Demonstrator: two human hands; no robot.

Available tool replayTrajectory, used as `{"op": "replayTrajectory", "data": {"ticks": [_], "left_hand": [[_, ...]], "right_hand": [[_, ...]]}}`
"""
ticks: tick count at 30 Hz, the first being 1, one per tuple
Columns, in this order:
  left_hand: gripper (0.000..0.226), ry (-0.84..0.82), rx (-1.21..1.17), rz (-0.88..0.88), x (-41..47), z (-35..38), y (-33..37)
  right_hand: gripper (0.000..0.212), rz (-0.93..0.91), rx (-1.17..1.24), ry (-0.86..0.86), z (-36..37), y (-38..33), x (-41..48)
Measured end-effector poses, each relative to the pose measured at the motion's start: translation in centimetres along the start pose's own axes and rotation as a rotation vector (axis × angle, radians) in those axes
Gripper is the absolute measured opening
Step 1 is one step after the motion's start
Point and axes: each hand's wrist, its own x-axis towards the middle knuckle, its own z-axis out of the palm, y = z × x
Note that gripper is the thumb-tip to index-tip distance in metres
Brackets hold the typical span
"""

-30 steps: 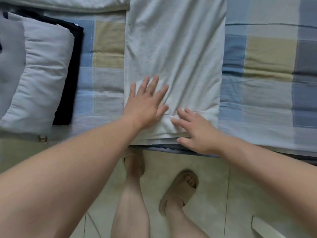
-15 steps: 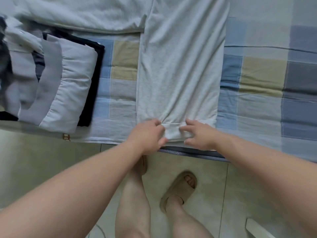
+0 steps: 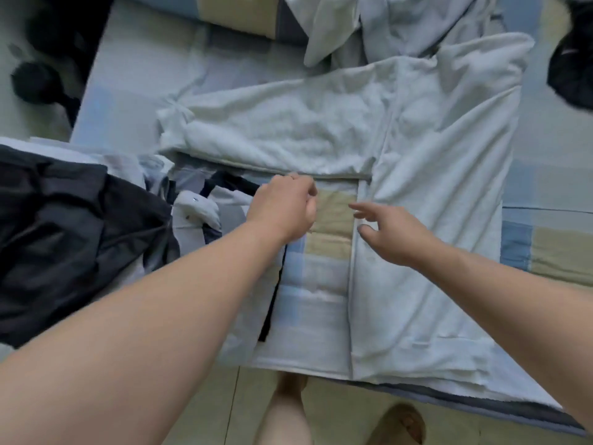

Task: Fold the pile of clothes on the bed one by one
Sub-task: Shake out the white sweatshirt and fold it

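Observation:
A light grey long-sleeved garment (image 3: 433, 187) lies spread flat on the checked bed sheet (image 3: 330, 220). Its body runs down to the bed's near edge, and one sleeve (image 3: 272, 133) stretches out to the left. My left hand (image 3: 285, 207) is at the sleeve's lower edge with its fingers curled on the hem there. My right hand (image 3: 391, 232) hovers over the body's left edge, fingers spread and holding nothing. More unfolded pale clothes (image 3: 385, 30) are heaped at the far side.
A stack of folded clothes sits at the left, a black garment (image 3: 64, 226) beside white and grey ones (image 3: 199, 207). A black item (image 3: 571, 75) lies at the far right, dark objects (image 3: 48, 59) at the far left. My sandalled foot (image 3: 401, 422) stands on the tiled floor.
Both hands left the garment's bottom hem at the bed's edge and moved up the bed. The left hand now curls on the sleeve's edge, the right has opened. The view tilted upward.

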Motion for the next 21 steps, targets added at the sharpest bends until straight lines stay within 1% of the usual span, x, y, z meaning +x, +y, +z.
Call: {"op": "replayTrajectory", "data": {"ticks": [4, 6, 10, 12, 15, 17, 19, 21], "left_hand": [[0.033, -0.006, -0.108, -0.117, 5.2, -5.9, -5.4], [0.037, -0.031, -0.106, -0.22, 7.5, -7.8, -8.4], [0.051, 0.009, -0.143, -0.492, 11.8, -9.9, -15.1], [0.06, 0.024, -0.21, -0.628, 13.4, -10.5, -17.9], [0.079, -0.019, -0.34, -0.8, 15.1, -10.7, -20.8], [0.095, -0.026, -0.375, -0.868, 15.9, -10.3, -22.5], [0.107, -0.01, -0.357, -0.884, 16.7, -9.4, -23.9], [0.107, 0.025, -0.391, -0.876, 17.5, -8.7, -24.7]], "right_hand": [[0.051, -0.004, 0.068, 0.08, -1.4, -6.1, 6.4], [0.052, -0.016, 0.056, 0.065, -1.5, -8.5, 9.4], [0.058, -0.084, -0.04, -0.024, -0.5, -12.7, 14.8], [0.061, -0.147, -0.101, -0.025, 0.6, -14.2, 17.4], [0.066, -0.214, -0.248, -0.014, 2.4, -15.8, 21.1], [0.067, -0.246, -0.297, -0.045, 3.3, -16.6, 23.1], [0.065, -0.265, -0.339, -0.079, 4.0, -17.0, 24.6], [0.066, -0.228, -0.332, -0.104, 4.8, -17.0, 25.7]]}}
